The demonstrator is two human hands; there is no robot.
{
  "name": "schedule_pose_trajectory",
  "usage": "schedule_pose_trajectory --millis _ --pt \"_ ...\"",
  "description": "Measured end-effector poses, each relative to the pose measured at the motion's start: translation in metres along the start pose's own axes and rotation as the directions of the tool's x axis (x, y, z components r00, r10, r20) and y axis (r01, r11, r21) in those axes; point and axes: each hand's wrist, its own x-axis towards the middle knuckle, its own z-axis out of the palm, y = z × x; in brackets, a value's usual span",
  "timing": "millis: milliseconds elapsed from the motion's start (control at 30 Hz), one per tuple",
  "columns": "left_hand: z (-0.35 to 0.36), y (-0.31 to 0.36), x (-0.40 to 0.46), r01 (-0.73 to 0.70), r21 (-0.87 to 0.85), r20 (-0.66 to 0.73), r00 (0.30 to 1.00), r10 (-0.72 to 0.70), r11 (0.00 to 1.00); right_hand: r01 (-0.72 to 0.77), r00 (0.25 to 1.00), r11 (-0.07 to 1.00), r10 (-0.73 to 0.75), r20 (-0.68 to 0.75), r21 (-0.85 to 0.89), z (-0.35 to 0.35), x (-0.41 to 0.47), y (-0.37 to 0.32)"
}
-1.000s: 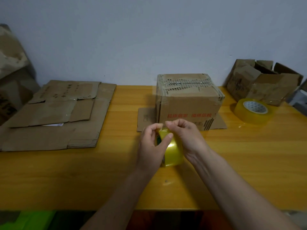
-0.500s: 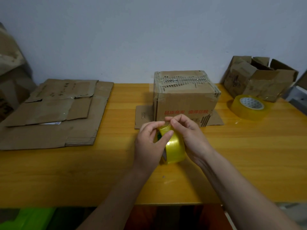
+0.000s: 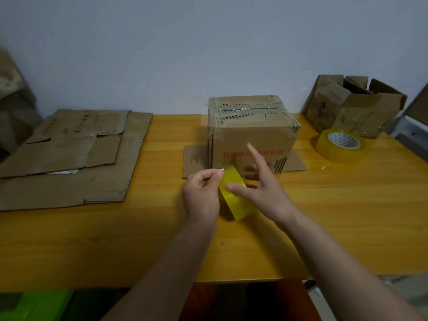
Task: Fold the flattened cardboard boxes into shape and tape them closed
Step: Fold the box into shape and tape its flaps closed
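A small yellow tape roll (image 3: 236,201) stands on edge above the wooden table (image 3: 347,216), just in front of a folded cardboard box (image 3: 252,135) with red print and tape across its top. My left hand (image 3: 201,193) pinches the loose tape end at the top of the roll. My right hand (image 3: 266,191) holds the roll with the thumb on its outer face and fingers behind it, index finger raised straight. Flattened cardboard boxes (image 3: 69,154) lie stacked at the table's left.
A larger yellow tape roll (image 3: 340,147) lies flat at the right. Behind it an open, crumpled cardboard box (image 3: 354,105) leans on the wall. A flat cardboard piece (image 3: 194,158) lies under the folded box. More cardboard stands at the far left.
My right hand's fingers have come off the tape end and spread, index finger lifted. My left hand now pinches the end alone, and the roll has tilted toward the right.
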Motion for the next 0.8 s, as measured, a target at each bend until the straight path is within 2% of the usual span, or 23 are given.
schedule_pose_trajectory --millis 67,100,133,167,200,267,333,400,433,500,533,600,667,700,800 --pt "0.004 -0.003 -0.001 0.017 -0.037 -0.005 1.0 -0.017 0.999 -0.123 0.988 0.983 0.133 0.073 -0.136 -0.006 -0.002 -0.003" --pt "0.005 -0.005 -0.002 0.015 -0.036 0.03 0.999 -0.014 0.999 -0.151 0.979 0.981 0.166 0.121 -0.123 -0.008 -0.003 -0.003" --pt "0.004 -0.006 -0.002 -0.011 0.001 0.076 0.997 0.011 1.0 -0.145 0.976 0.981 0.163 0.144 -0.132 -0.011 -0.005 -0.002" --pt "0.001 -0.006 -0.001 -0.067 0.074 0.108 0.992 0.059 0.995 -0.103 0.979 0.968 0.139 0.147 -0.229 -0.015 -0.006 -0.001" --pt "-0.002 -0.004 0.003 -0.134 0.168 0.116 0.987 0.115 0.977 -0.045 0.982 0.908 0.117 0.148 -0.416 -0.019 -0.007 0.0" --pt "-0.011 0.001 0.014 -0.243 0.331 0.08 0.97 0.23 0.912 0.046 0.978 0.65 0.125 0.167 -0.758 -0.022 -0.009 0.004" --pt "-0.016 0.012 0.029 -0.347 0.432 0.063 0.932 0.356 0.832 0.082 0.965 0.451 0.187 0.185 -0.889 -0.022 -0.013 0.011" --pt "-0.014 0.029 0.048 -0.456 0.478 0.149 0.884 0.443 0.751 0.102 0.95 0.397 0.232 0.208 -0.912 -0.022 -0.013 0.019" --pt "-0.01 0.04 0.058 -0.509 0.492 0.215 0.857 0.468 0.706 0.085 0.95 0.425 0.238 0.202 -0.901 -0.023 -0.012 0.019" --pt "0.002 0.062 0.083 -0.6 0.525 0.361 0.799 0.48 0.603 -0.017 0.969 0.559 0.213 0.123 -0.829 -0.029 -0.005 0.013" --pt "0.01 0.072 0.097 -0.634 0.547 0.438 0.773 0.459 0.546 -0.057 0.986 0.64 0.155 0.056 -0.766 -0.031 -0.001 0.009" --pt "0.029 0.086 0.127 -0.66 0.618 0.561 0.751 0.348 0.428 -0.026 0.992 0.756 -0.062 -0.11 -0.654 -0.033 0.007 0.001" --pt "0.049 0.092 0.156 -0.645 0.699 0.621 0.762 0.185 0.308 0.071 0.943 0.799 -0.248 -0.221 -0.597 -0.034 0.013 -0.003" --pt "0.059 0.093 0.167 -0.633 0.726 0.633 0.768 0.097 0.268 0.109 0.926 0.806 -0.296 -0.236 -0.581 -0.034 0.016 -0.005" --pt "0.077 0.088 0.186 -0.587 0.781 0.616 0.781 -0.107 0.214 0.156 0.927 0.797 -0.322 -0.193 -0.584 -0.034 0.029 -0.007"
